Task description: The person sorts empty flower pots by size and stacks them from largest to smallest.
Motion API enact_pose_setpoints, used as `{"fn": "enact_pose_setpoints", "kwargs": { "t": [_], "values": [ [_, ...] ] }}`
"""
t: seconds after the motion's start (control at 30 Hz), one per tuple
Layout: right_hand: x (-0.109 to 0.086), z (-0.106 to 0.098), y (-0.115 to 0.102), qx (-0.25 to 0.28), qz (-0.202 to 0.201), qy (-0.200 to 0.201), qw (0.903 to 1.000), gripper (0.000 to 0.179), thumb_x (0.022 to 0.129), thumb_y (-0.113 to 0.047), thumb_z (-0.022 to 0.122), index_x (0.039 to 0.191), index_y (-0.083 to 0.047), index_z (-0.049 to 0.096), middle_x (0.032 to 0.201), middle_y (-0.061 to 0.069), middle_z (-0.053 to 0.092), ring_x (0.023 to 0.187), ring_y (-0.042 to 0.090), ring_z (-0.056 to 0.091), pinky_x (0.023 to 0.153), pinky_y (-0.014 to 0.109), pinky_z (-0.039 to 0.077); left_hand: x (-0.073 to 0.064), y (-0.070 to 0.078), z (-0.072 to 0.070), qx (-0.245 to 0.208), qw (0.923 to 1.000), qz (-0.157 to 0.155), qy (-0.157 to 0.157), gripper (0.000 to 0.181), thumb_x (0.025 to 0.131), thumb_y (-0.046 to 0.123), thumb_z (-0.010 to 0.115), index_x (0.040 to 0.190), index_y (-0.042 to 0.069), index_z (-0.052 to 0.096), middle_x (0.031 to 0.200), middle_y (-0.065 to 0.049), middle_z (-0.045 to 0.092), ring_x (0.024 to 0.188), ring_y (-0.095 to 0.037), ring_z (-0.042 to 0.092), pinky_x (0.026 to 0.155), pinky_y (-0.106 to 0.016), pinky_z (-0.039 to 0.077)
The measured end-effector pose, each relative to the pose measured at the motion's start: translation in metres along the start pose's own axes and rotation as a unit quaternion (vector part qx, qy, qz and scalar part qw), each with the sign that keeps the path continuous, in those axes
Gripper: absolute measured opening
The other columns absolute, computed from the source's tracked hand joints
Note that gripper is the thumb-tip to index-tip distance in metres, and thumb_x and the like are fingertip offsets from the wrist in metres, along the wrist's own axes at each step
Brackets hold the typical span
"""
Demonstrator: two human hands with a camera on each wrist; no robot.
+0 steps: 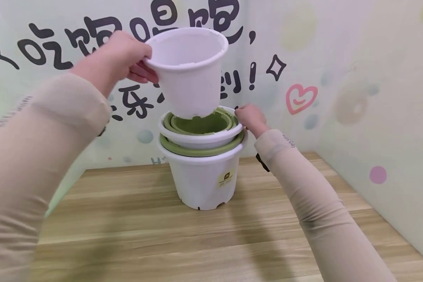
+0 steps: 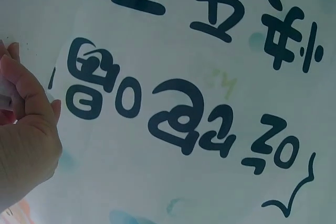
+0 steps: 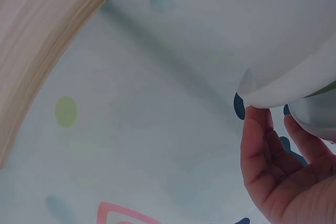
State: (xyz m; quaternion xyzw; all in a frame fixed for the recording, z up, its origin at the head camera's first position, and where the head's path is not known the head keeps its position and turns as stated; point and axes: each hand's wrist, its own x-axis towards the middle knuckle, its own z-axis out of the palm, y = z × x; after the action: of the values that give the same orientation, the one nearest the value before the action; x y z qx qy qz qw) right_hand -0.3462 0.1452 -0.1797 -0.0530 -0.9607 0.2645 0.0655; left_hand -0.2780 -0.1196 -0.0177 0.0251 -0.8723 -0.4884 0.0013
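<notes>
High in the head view, my left hand [image 1: 125, 55] grips the rim of a white plastic flower pot [image 1: 194, 86], which hangs just over a stack of nested pots. The left wrist view shows part of that left hand [image 2: 29, 124]. My right hand [image 1: 252, 117] holds the right side of the stack at the rim of its upper white pot [image 1: 201, 140]. Green pots [image 1: 202, 125] sit inside that one, and another green rim [image 1: 197, 151] shows beneath it. A large white pot [image 1: 201, 180] with a yellow label forms the base. In the right wrist view, right-hand fingers [image 3: 257, 140] meet the white rims.
The stack stands on a wood-grain table [image 1: 144, 235] towards its back edge. Behind it is a pale wall [image 1: 261, 109] with black lettering and a pink heart [image 1: 300, 98]. A side wall [image 1: 384, 98] runs along the right.
</notes>
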Motion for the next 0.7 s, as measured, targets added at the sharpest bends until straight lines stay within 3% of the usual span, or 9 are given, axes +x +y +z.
{"fn": "enact_pose_setpoints", "kwargs": {
  "t": [0.1, 0.23, 0.53, 0.7],
  "values": [
    [0.000, -0.001, 0.000, 0.004, -0.001, 0.002, 1.0000, 0.032, 0.094, -0.030, 0.033, 0.079, -0.011, 0.054, 0.086, 0.006, 0.056, 0.072, 0.018, 0.053, 0.059, 0.026, 0.040, 0.002, -0.003, 0.017, -0.005, 1.0000, 0.002, 0.002, 0.040, 0.093, 0.012, 0.037, 0.131, 0.002, 0.040, 0.049, -0.003, 0.061, 0.052, -0.016, 0.065, 0.056, -0.025, 0.055],
    [0.000, -0.001, -0.001, 0.007, -0.002, 0.004, 1.0000, 0.032, 0.094, -0.030, 0.034, 0.070, -0.012, 0.048, 0.083, 0.006, 0.055, 0.072, 0.018, 0.053, 0.059, 0.026, 0.040, 0.006, -0.007, 0.032, -0.002, 1.0000, 0.003, 0.003, 0.028, 0.091, 0.010, 0.035, 0.116, 0.001, 0.044, 0.047, -0.004, 0.060, 0.050, -0.016, 0.065, 0.054, -0.025, 0.054],
    [0.000, 0.000, 0.000, 0.016, -0.002, 0.004, 0.9999, 0.034, 0.094, -0.031, 0.035, 0.068, -0.012, 0.046, 0.078, 0.005, 0.053, 0.069, 0.018, 0.053, 0.058, 0.026, 0.041, 0.009, -0.029, 0.052, 0.026, 0.9990, 0.029, -0.022, 0.016, 0.087, 0.008, 0.033, 0.092, 0.000, 0.046, 0.046, -0.004, 0.059, 0.049, -0.015, 0.064, 0.054, -0.026, 0.054],
    [0.000, 0.000, 0.001, 0.025, -0.003, 0.005, 0.9997, 0.033, 0.094, -0.031, 0.035, 0.071, -0.012, 0.049, 0.079, 0.005, 0.054, 0.070, 0.018, 0.053, 0.059, 0.026, 0.041, 0.014, -0.045, 0.061, 0.045, 0.9980, 0.041, -0.020, 0.015, 0.086, 0.008, 0.034, 0.085, 0.000, 0.047, 0.047, -0.004, 0.059, 0.048, -0.015, 0.063, 0.055, -0.028, 0.055]
  ]
}}
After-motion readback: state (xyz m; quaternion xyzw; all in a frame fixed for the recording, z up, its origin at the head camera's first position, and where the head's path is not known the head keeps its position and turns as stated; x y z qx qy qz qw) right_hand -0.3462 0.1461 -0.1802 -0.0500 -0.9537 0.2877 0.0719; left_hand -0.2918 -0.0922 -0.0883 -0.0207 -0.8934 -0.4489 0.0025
